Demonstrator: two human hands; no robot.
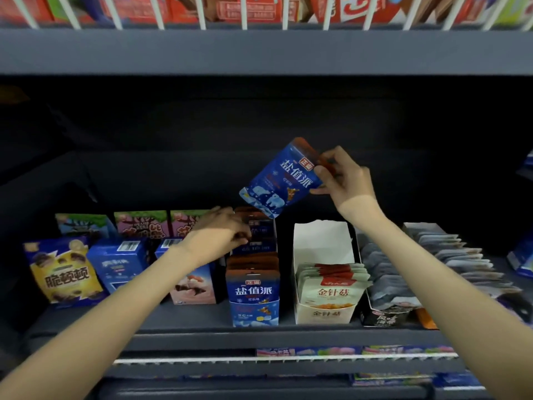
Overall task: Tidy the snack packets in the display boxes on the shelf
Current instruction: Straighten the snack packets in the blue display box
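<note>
I saw the right hand pinching a loose blue packet by its right edge, thumb on the printed face and fingers curled behind. The packet was in the air, above and a bit right of the blue display box, not touching it. Its long axis was tilted: the brown header end pointed up and right, the bottom with the polar bears pointed down and left, print facing me.

The left hand was reaching into the far part of the blue display box, fingers curled down onto the tops of the packets there. I couldn't tell whether it gripped one or only pressed on them. The blue packets in the box stood upright in a row running near to far, faces toward me.

Just right of it sat the white display box, with its cream packets bunched at the near end and the far part showing bare white wall. Further right was a row of grey packets in a dark box, leaning. Left of the blue box stood a yellow-and-blue snack box and a blue carton on the shelf.
</note>
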